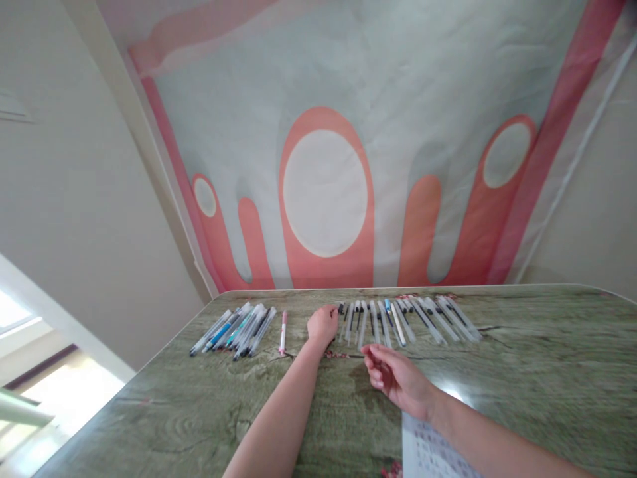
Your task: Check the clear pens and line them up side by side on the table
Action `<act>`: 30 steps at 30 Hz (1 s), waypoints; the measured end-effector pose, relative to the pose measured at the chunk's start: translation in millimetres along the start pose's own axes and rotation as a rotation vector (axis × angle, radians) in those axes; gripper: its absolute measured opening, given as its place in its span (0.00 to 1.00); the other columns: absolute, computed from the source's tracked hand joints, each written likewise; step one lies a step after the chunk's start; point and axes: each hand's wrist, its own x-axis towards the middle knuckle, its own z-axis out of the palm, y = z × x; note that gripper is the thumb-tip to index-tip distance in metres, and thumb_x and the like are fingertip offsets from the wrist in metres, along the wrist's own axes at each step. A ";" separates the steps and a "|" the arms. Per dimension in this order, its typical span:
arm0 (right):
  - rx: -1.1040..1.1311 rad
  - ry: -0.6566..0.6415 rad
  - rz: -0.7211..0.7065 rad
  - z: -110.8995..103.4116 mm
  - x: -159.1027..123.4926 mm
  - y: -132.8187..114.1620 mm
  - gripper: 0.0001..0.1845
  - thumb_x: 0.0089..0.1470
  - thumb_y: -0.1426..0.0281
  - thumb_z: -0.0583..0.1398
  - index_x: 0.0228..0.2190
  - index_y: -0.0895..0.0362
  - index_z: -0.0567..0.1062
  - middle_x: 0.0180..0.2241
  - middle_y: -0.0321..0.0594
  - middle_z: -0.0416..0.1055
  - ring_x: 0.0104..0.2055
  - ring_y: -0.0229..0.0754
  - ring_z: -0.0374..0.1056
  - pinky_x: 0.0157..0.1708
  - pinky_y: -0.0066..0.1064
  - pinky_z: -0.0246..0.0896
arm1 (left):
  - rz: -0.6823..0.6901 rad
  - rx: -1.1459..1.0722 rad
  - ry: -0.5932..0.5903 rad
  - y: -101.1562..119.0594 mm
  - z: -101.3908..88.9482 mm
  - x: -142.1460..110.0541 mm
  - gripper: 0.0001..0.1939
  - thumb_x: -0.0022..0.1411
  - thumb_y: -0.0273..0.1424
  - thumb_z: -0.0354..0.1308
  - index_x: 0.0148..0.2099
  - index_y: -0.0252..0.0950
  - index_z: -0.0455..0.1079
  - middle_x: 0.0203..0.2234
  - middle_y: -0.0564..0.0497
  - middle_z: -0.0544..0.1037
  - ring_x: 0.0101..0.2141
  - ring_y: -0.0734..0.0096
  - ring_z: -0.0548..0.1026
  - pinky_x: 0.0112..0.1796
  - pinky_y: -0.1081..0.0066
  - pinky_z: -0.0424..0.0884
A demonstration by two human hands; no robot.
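My left hand [322,325] is at the left end of a row of pens, fingers closed at the black-tipped end of a clear pen [342,321]; the fingertips are partly hidden. The row of pens [421,322] runs right across the back of the table, mostly clear barrels with dark ends, plus a blue-topped one. Just below that row hovers my right hand [395,378], its fingers curled in with the thumb near the index finger, and nothing shows in them. A pink and white pen [283,332] lies alone left of my left hand.
Farther left lies a loose pile of pens [233,330], some blue and teal. A printed sheet of paper [430,448] rests under my right forearm on the wood-patterned table [164,411]. Behind the table's far edge stands a wall covering [323,192] with pink shapes.
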 end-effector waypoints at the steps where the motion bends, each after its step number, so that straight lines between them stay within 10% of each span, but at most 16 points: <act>1: 0.000 -0.001 0.001 0.0 -0.1 0.0 0.08 0.51 0.69 0.57 0.31 0.61 0.72 0.22 0.35 0.64 0.19 0.28 0.56 0.17 0.22 0.47 | -0.001 0.000 -0.004 0.3 -0.1 -0.3 0.18 0.59 0.41 0.42 0.41 0.44 0.71 0.35 0.48 0.76 0.37 0.66 0.71 0.35 0.72 0.62; 30: -0.013 0.010 -0.001 3.2 -2.5 -0.1 0.08 0.49 0.69 0.58 0.31 0.61 0.72 0.22 0.35 0.64 0.19 0.29 0.55 0.17 0.22 0.47 | 0.017 -0.030 -0.017 2.7 -6.9 -5.2 0.17 0.59 0.39 0.43 0.41 0.44 0.71 0.35 0.49 0.76 0.38 0.66 0.71 0.35 0.73 0.63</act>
